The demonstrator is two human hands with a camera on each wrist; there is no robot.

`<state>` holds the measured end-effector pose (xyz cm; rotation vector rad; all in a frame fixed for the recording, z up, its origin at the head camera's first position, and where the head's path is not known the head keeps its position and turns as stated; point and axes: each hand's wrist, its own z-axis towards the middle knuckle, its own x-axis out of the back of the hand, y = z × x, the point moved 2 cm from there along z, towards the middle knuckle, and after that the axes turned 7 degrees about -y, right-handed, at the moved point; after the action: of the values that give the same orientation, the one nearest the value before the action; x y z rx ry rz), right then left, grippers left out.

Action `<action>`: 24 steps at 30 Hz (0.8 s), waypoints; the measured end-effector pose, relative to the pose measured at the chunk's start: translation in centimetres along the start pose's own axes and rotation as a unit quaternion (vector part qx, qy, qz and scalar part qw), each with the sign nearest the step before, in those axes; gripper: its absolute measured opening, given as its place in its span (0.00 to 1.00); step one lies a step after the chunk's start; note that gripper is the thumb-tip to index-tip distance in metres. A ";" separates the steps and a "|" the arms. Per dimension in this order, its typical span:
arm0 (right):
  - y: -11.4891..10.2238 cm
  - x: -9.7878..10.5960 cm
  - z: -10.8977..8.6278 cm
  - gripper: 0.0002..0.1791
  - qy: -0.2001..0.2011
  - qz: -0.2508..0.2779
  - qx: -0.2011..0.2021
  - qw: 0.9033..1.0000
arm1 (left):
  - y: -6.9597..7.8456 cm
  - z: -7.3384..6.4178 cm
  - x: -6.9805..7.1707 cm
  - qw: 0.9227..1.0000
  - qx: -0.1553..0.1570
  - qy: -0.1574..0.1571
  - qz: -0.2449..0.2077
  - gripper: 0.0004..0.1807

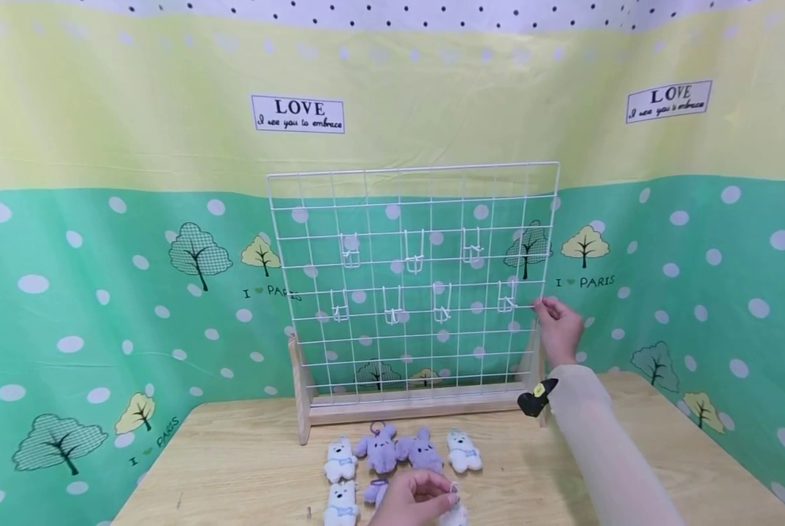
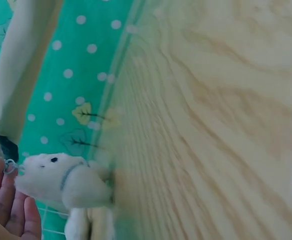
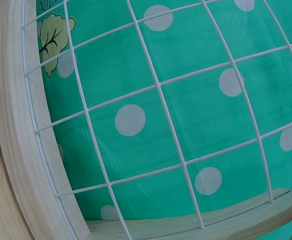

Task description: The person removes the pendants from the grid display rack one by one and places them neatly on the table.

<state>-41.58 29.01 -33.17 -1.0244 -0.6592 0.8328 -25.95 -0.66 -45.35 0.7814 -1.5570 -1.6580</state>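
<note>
My left hand pinches the ring at the head of a white plush bear keychain, low over the table's front. In the head view, that bear is partly cut off by the lower edge. At the right side of a white wire grid rack, my right hand pinches the outer wire between thumb and fingers. Several white hooks hang on the grid in two rows. Before the rack lie white bear keychains and purple plush keychains, one purple one partly hidden behind my left hand.
The grid stands in a wooden base with upright side supports. Beneath it is a light wood table. A green and yellow printed cloth hangs behind and along both sides.
</note>
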 end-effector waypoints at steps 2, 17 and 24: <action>-0.1 0.0 0.0 0.19 0.000 -0.001 -0.001 1.000 | -0.1 0.1 0.1 1.000 0.000 0.005 0.010 0.11; 0.0 0.0 0.1 0.19 0.000 0.005 0.002 1.000 | -0.5 2.1 0.7 0.995 -0.033 0.039 0.089 0.05; 0.1 0.0 0.0 0.21 -0.006 0.004 -0.007 1.000 | -1.0 2.9 1.3 0.993 -0.030 0.068 0.094 0.06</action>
<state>-41.60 29.00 -33.23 -1.0371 -0.6721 0.8433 -29.13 -0.12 -46.06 0.6793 -1.4334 -1.4778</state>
